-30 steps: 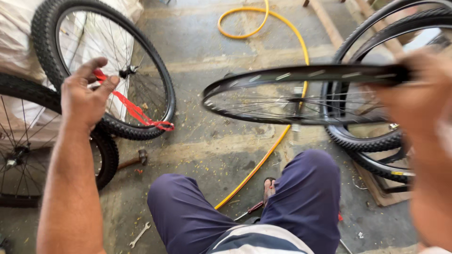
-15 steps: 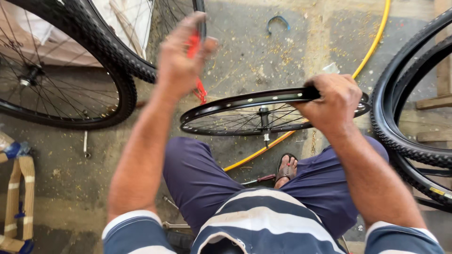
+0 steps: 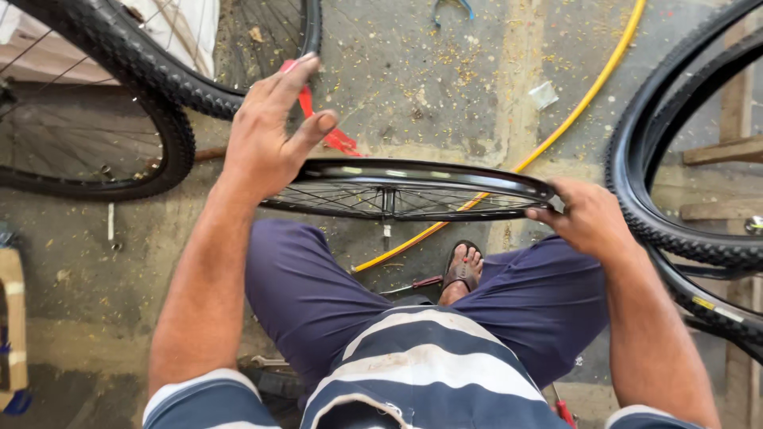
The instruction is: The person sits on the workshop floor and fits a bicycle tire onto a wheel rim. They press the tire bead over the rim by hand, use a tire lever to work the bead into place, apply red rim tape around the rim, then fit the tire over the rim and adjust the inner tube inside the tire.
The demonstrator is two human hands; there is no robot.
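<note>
R hand clenched on the right edge of a bare bicycle rim, held level above the knees. L hand open, fingers spread, palm against the rim's left edge, not gripping. Rim: black, spoked, hub in the centre, no tyre. Tyred wheels lean close at far left, more tyres crowd the right side. Yellow hose crosses the concrete floor beyond the rim; open room straight ahead. Sandalled foot below.

label: small yellow sticker | on right tyre rim
</note>
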